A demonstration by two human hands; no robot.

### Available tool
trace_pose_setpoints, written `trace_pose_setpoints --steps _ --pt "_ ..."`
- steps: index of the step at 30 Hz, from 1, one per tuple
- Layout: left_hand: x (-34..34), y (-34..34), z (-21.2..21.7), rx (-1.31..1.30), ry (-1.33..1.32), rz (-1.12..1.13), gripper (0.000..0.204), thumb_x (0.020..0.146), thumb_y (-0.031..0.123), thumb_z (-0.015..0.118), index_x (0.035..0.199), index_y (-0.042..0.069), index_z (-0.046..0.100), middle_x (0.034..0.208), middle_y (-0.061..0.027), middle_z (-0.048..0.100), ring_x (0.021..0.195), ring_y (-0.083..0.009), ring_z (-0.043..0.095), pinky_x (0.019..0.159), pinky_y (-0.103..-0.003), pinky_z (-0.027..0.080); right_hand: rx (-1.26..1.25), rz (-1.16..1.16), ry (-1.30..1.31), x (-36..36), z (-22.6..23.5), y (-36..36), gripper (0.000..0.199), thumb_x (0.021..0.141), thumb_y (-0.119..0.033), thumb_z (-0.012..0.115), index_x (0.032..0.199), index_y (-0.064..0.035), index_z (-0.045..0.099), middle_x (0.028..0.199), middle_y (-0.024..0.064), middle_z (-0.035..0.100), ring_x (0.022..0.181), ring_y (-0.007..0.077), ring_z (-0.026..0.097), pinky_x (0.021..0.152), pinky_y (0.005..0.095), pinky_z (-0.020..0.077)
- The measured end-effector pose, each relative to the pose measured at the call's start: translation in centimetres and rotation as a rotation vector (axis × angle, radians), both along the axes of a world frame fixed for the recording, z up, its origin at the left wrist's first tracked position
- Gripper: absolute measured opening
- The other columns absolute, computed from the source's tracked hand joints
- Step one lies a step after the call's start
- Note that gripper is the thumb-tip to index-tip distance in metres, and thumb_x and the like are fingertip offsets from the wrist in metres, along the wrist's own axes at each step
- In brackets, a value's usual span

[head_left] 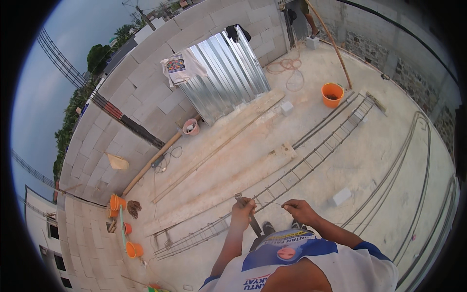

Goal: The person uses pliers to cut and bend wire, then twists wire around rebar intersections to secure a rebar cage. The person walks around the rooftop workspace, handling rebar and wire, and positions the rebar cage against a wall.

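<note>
Your left hand (243, 214) grips a dark tool (255, 226); your right hand (300, 212) pinches a thin wire (269, 202). Past them, the long bar frame (293, 169) lies on the floor (372, 165), slanting up to the right, left hand looking nearer.

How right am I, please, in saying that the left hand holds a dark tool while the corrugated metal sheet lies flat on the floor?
One thing is wrong: in the head view, the corrugated metal sheet leans against the block wall. The left hand does hold a dark tool.
</note>
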State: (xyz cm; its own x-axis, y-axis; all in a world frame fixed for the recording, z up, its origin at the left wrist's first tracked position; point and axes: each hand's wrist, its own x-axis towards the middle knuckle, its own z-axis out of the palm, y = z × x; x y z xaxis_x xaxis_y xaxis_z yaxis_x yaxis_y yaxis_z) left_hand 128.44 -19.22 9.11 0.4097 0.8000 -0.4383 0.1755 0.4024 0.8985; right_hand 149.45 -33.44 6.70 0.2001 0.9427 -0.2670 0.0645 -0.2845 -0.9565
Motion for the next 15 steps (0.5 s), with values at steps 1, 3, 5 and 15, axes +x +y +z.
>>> trace_pose_setpoints --steps 1,3,5,15 --pt "0.0 -0.1 0.4 0.025 0.049 -0.033 0.022 0.089 0.026 0.063 0.096 0.005 0.061 0.075 -0.0026 0.062 0.058 -0.0084 0.054 0.040 -0.021 0.035 0.006 -0.021 -0.006 0.0 -0.3 0.0 0.029 0.094 -0.022 0.056 0.108 0.0013 0.067 0.090 0.0088 0.068 0.078 0.0132 0.057 0.071 0.0293 0.0473" --pt "0.1 -0.3 0.5 0.027 0.056 -0.006 0.023 0.089 0.025 0.063 0.098 0.004 0.061 0.077 -0.0032 0.063 0.059 -0.0081 0.054 0.040 -0.022 0.035 -0.020 -0.022 0.002 0.1 -0.5 0.1 0.029 0.094 -0.022 0.056 0.108 0.0009 0.067 0.092 0.0097 0.068 0.080 0.0131 0.058 0.072 0.0291 0.0474" --pt "0.2 -0.5 0.2 0.031 0.047 0.032 0.024 0.088 0.024 0.063 0.099 0.003 0.061 0.077 -0.0037 0.063 0.060 -0.0081 0.054 0.040 -0.022 0.036 -0.019 -0.001 0.011 0.2 -1.1 0.0 0.029 0.094 -0.022 0.057 0.109 0.0007 0.067 0.093 0.0098 0.068 0.082 0.0130 0.058 0.073 0.0291 0.0474" --pt "-0.5 -1.1 -1.0 0.059 0.176 0.054 0.024 0.086 0.023 0.060 0.098 0.002 0.063 0.077 -0.0048 0.063 0.056 -0.0081 0.050 0.040 -0.024 0.035 -0.029 0.139 0.078 0.9 -1.2 -0.4 0.030 0.094 -0.024 0.058 0.111 0.0000 0.066 0.095 0.0091 0.068 0.089 0.0133 0.059 0.080 0.0296 0.0473"
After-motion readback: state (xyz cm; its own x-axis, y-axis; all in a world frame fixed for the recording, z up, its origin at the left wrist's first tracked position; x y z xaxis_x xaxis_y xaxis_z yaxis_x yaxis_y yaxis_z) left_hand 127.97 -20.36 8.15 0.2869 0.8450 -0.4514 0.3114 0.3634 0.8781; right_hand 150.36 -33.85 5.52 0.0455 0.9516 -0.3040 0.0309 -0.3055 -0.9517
